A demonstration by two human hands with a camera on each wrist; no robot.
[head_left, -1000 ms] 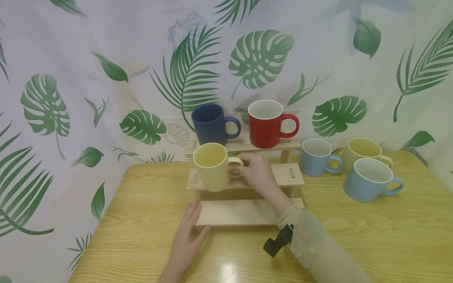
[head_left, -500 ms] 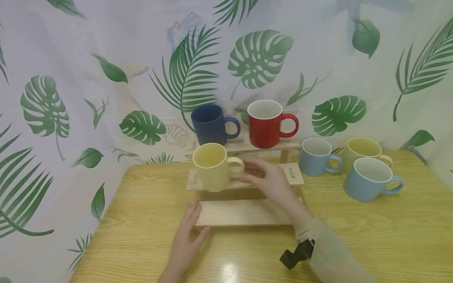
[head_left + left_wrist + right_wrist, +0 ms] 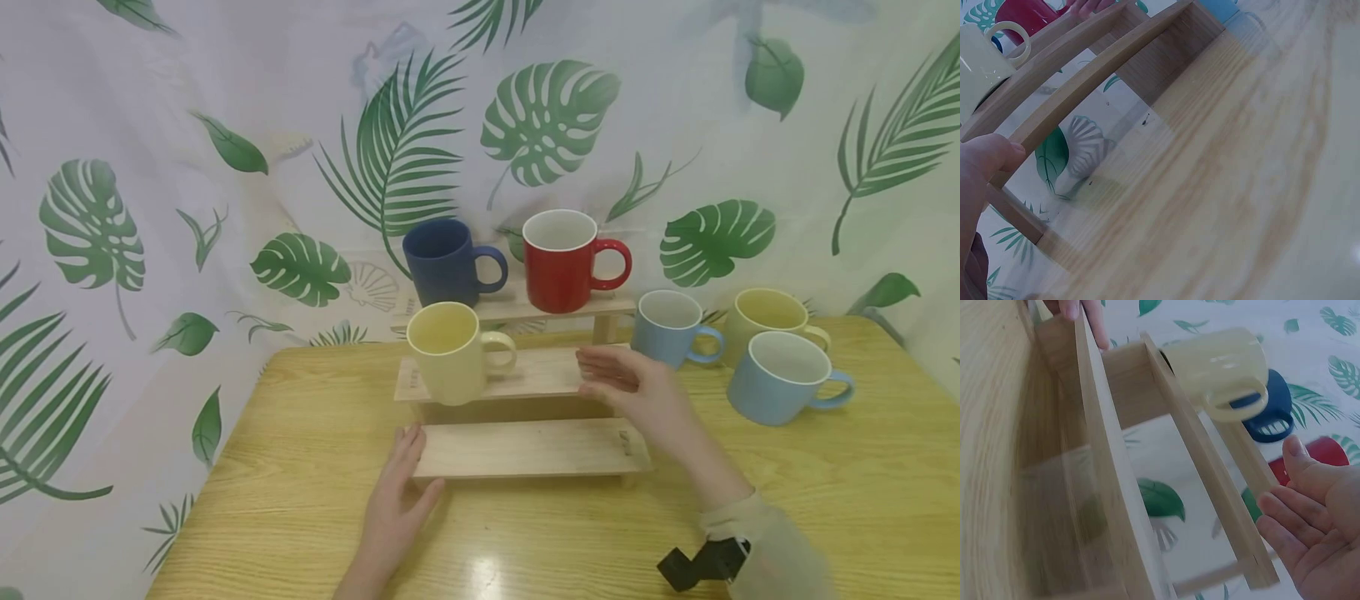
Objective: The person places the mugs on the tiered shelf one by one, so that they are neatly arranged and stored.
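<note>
My left hand (image 3: 396,492) rests at the left end of the bottom step of a three-tier wooden stand (image 3: 525,450), its fingers on the board's edge. A pale yellow mug (image 3: 452,354) stands upright at the left of the middle step, handle to the right. My right hand (image 3: 645,400) is over the right end of that step, holding nothing, its fingers loosely extended. In the right wrist view the right hand (image 3: 1319,528) has its palm showing, apart from the yellow mug (image 3: 1219,372). On the top step stand a dark blue mug (image 3: 441,265) and a red mug (image 3: 558,262).
Right of the stand, a light blue mug (image 3: 669,329), a second yellow mug (image 3: 767,321) and another light blue mug (image 3: 780,379) stand close together on the wooden table (image 3: 825,500). Behind the table hangs a white leaf-patterned cloth (image 3: 300,125).
My right hand has let go of the yellow mug's handle and moved right, away from it. The yellow mug stays on the middle step; my left hand has not moved.
</note>
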